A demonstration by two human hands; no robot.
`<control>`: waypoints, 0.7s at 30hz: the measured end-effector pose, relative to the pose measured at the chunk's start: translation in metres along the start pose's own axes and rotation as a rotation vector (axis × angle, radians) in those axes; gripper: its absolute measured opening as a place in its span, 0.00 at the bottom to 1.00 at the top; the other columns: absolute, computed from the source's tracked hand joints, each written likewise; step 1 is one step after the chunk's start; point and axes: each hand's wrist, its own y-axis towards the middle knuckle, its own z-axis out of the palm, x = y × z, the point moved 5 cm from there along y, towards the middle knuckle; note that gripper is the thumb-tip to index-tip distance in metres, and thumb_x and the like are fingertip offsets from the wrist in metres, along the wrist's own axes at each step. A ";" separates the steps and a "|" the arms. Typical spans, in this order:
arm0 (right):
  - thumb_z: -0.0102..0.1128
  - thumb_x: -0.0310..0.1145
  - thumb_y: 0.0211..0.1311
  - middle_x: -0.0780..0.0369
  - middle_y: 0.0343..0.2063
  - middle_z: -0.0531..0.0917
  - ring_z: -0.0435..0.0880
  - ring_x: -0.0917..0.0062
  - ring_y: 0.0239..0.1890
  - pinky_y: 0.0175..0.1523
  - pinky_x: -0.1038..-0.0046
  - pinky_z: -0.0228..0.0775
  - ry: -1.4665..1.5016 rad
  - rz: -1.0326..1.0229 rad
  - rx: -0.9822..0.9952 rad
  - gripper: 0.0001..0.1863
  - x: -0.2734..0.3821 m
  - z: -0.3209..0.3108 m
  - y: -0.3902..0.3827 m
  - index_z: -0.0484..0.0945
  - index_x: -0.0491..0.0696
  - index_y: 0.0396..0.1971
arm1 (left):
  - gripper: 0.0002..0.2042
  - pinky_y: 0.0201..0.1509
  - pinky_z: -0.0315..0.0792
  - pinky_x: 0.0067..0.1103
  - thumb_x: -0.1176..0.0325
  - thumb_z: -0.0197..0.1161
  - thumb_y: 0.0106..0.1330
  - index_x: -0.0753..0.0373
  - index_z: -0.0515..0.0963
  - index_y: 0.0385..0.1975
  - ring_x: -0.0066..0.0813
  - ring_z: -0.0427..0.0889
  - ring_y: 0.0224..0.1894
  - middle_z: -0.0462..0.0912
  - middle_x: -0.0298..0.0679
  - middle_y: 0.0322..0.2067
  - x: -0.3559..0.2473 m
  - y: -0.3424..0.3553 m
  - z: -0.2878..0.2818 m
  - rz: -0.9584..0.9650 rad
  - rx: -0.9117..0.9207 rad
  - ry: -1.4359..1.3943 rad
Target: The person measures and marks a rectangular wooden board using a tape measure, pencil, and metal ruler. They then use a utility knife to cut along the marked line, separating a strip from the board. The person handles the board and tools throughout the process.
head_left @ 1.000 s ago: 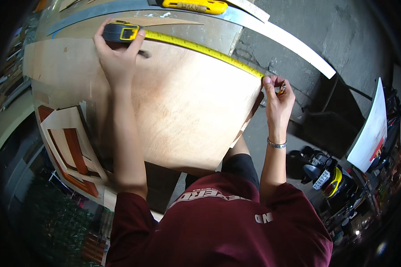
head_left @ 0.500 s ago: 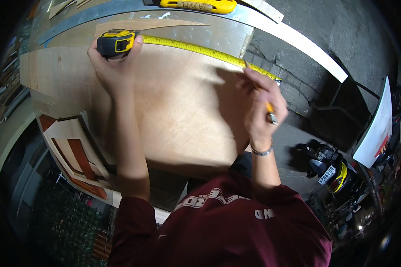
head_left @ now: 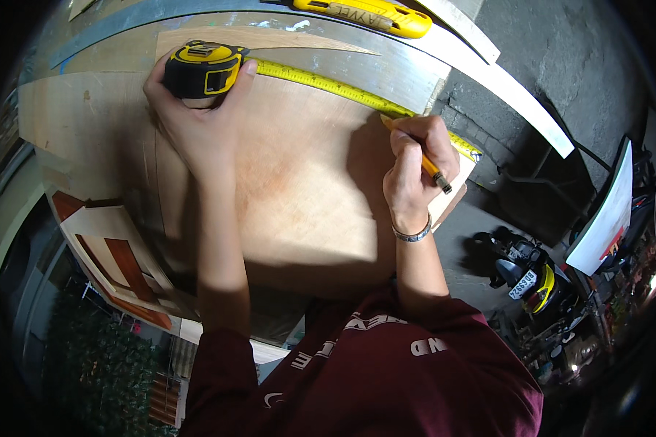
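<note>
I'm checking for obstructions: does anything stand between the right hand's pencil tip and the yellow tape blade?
Nothing visible; the right hand holds the pencil with its tip at the edge of the tape blade, contact unclear.

From where I stand, going by the worker's clock, the bench (head_left: 408,76) shows a grey, paint-specked top at twelve. A large plywood panel (head_left: 291,167) covers its middle, and a paler wood sheet (head_left: 69,113) shows at ten. Beyond the panel, a tapering wood sliver (head_left: 270,38) lies just before twelve. A long flat strip (head_left: 506,98) runs from ten, jutting past the bench's edge towards two.
</note>
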 end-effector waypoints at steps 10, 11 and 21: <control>0.52 0.17 0.53 0.62 0.15 0.77 0.75 0.79 0.15 0.26 0.77 0.66 -0.107 -0.022 0.012 0.05 0.001 0.007 0.002 0.77 0.39 0.24 | 0.41 0.60 0.74 0.30 0.63 0.87 0.46 0.73 0.68 0.57 0.37 0.79 0.52 0.77 0.50 0.51 -0.008 -0.001 -0.001 -0.072 0.061 0.022; 0.50 0.17 0.53 0.62 0.16 0.77 0.73 0.82 0.17 0.27 0.79 0.64 -0.102 -0.008 0.013 0.06 0.001 0.007 0.002 0.78 0.38 0.24 | 0.41 0.60 0.74 0.30 0.63 0.87 0.47 0.73 0.68 0.57 0.37 0.79 0.52 0.77 0.50 0.51 -0.009 0.000 -0.002 -0.069 0.065 0.031; 0.48 0.17 0.55 0.64 0.21 0.81 0.69 0.88 0.20 0.29 0.83 0.61 -0.109 0.017 -0.001 0.08 0.001 0.008 0.000 0.80 0.37 0.26 | 0.41 0.58 0.75 0.30 0.60 0.87 0.47 0.71 0.69 0.57 0.38 0.80 0.51 0.77 0.50 0.50 -0.007 0.000 0.000 -0.042 0.044 -0.035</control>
